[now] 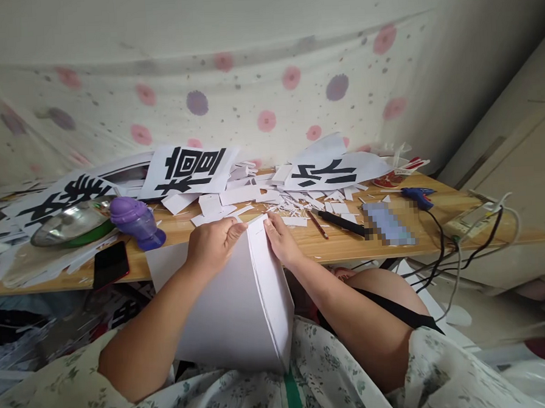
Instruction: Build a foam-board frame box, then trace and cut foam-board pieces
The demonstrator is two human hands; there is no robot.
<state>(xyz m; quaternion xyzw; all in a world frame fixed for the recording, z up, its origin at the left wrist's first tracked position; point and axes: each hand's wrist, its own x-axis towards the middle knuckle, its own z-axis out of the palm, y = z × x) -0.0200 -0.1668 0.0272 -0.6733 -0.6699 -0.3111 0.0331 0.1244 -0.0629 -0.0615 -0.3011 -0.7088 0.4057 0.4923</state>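
Observation:
A large white board [214, 310] stands folded on edge between my lap and the table's front edge. My left hand [213, 243] grips its upper corner from the left, thumb on top near the fold. On the other side, my right hand [281, 237] pinches the same top end, its thumb and fingers pressed to the narrow white face. A crease line runs down that face. Just past my fingers lie many white paper and board offcuts [276, 201]. A brown pencil [318, 225] and a black-handled tool [344, 223] rest to the right of my right hand.
Left on the wooden table [173, 224] are a purple bottle [136, 220], a metal bowl [75, 225] and a dark phone [110, 264]. Sheets with black characters [191, 170] lie behind. At right are a blue glue gun [418, 197], a power strip [469, 221] and looping cables.

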